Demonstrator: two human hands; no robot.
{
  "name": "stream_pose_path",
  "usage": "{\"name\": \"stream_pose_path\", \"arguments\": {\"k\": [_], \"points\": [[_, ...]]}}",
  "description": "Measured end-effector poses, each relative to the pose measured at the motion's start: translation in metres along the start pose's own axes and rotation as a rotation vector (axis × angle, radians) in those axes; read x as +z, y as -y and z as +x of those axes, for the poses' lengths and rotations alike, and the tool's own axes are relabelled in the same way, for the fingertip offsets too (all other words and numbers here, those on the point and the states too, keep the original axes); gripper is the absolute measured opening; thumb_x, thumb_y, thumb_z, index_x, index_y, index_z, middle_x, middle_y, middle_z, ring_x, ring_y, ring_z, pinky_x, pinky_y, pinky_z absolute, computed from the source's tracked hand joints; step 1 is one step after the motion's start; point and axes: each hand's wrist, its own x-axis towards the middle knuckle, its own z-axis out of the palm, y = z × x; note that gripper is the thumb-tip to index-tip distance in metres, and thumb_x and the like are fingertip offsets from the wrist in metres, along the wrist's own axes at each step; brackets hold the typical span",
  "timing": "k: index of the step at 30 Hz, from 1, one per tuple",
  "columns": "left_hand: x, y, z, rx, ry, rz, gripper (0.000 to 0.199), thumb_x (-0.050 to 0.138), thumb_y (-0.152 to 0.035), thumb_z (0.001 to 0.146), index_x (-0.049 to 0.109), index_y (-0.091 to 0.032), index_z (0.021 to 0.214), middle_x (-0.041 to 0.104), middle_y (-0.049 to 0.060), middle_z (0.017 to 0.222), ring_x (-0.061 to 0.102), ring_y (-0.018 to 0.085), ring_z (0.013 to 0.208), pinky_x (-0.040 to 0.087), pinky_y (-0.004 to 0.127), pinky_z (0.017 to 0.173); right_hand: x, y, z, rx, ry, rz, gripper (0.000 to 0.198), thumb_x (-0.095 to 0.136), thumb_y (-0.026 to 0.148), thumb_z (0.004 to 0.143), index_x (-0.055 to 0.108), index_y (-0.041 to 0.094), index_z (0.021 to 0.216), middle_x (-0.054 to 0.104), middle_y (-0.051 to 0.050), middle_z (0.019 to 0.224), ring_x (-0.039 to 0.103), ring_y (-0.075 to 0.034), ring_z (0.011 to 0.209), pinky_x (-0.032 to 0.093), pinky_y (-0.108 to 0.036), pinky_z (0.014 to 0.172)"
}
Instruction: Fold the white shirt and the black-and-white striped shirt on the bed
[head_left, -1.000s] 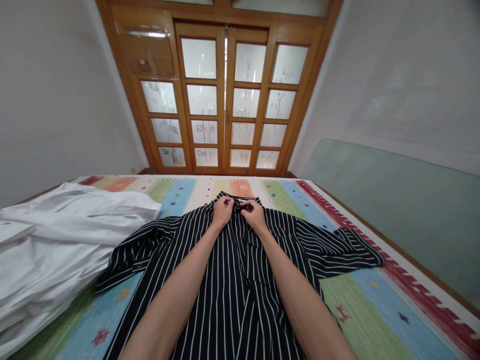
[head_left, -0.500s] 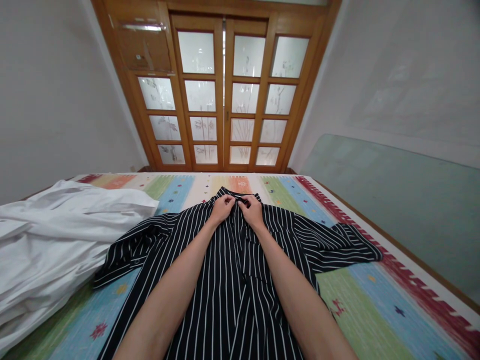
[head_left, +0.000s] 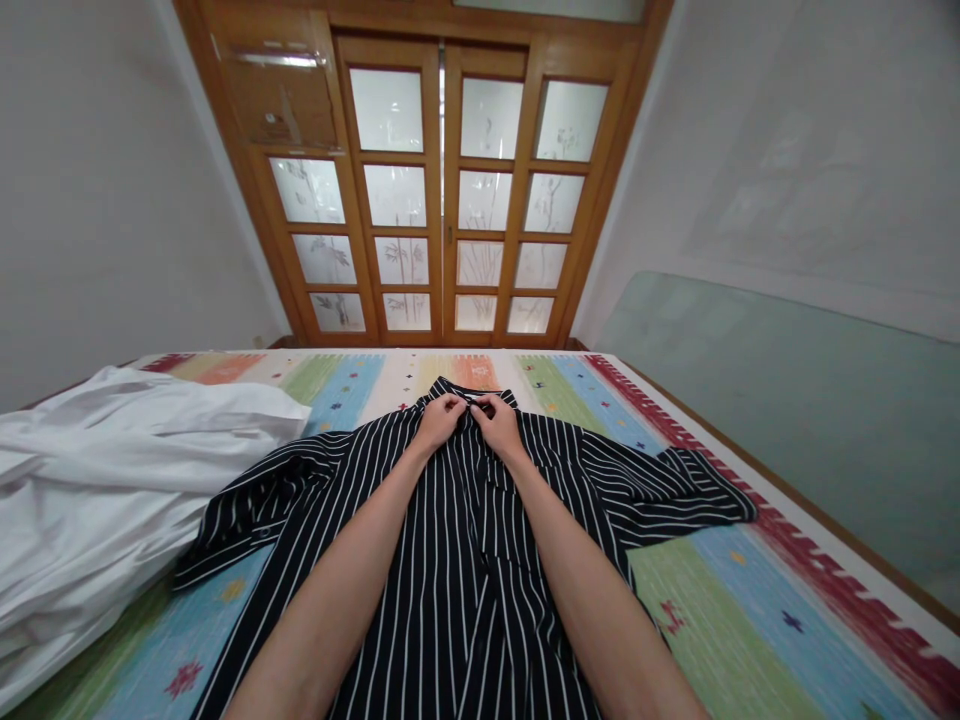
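A black shirt with white stripes (head_left: 427,560) lies front up, its sleeves spread to both sides and its collar at the far end. Just below the collar, my left hand (head_left: 439,420) pinches the shirt's front edge. Close beside it, my right hand (head_left: 498,424) is closed on the other front edge, fingertips nearly touching those of the left. Whatever small part sits between the fingertips, such as a button, is too small to make out. Lower down, the front hangs partly apart in loose folds.
A colourful striped bedspread (head_left: 720,620) lies under the shirt. White crumpled cloth (head_left: 97,500) is heaped at the left, close to the shirt's sleeve. A pale green headboard-like panel (head_left: 795,400) stands along the right edge. Wooden doors with glass panes (head_left: 442,200) are at the back.
Both hands stay at the collar, with only slight finger movement. The whole view has shifted a little; the shirt lies as before.
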Motion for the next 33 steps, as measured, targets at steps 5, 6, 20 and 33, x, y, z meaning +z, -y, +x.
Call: {"name": "stream_pose_path", "arguments": {"k": [5,6,20,33], "points": [[-0.001,-0.001,0.0,-0.007,0.023,-0.014,0.019,0.055,-0.03,0.082,0.067,-0.015,0.081,0.059,-0.001,0.059,0.055,0.014,0.052,0.046,0.025,0.055,-0.001,0.001,0.0,0.001,0.028,0.022,0.014,0.058,0.031,0.075,0.064,0.019,0.081,0.069,-0.005,0.086,0.059,-0.018,0.067,0.05,-0.033,0.069],[-0.001,-0.001,0.001,-0.005,0.025,-0.015,0.018,0.055,-0.029,0.082,0.066,-0.015,0.081,0.059,-0.001,0.059,0.054,0.014,0.051,0.046,0.025,0.054,-0.001,0.001,0.0,0.003,0.037,0.033,0.015,0.058,0.031,0.075,0.064,0.019,0.082,0.069,-0.005,0.086,0.059,-0.017,0.066,0.05,-0.032,0.068],[0.004,0.004,0.001,0.085,0.025,0.056,0.019,0.063,-0.033,0.08,0.067,-0.014,0.08,0.069,0.005,0.077,0.062,0.017,0.069,0.049,0.028,0.069,0.0,-0.005,0.002,0.071,0.06,0.05,0.02,0.061,0.032,0.075,0.069,0.017,0.086,0.072,-0.006,0.083,0.055,-0.015,0.057,0.048,-0.03,0.061],[0.006,0.004,0.0,0.164,0.012,0.166,0.021,0.057,-0.033,0.085,0.067,-0.016,0.077,0.07,0.005,0.077,0.062,0.018,0.07,0.049,0.029,0.071,0.0,-0.011,0.003,0.091,0.032,0.001,0.015,0.056,0.027,0.078,0.067,0.019,0.081,0.072,-0.006,0.083,0.063,-0.02,0.07,0.051,-0.035,0.072]]}}
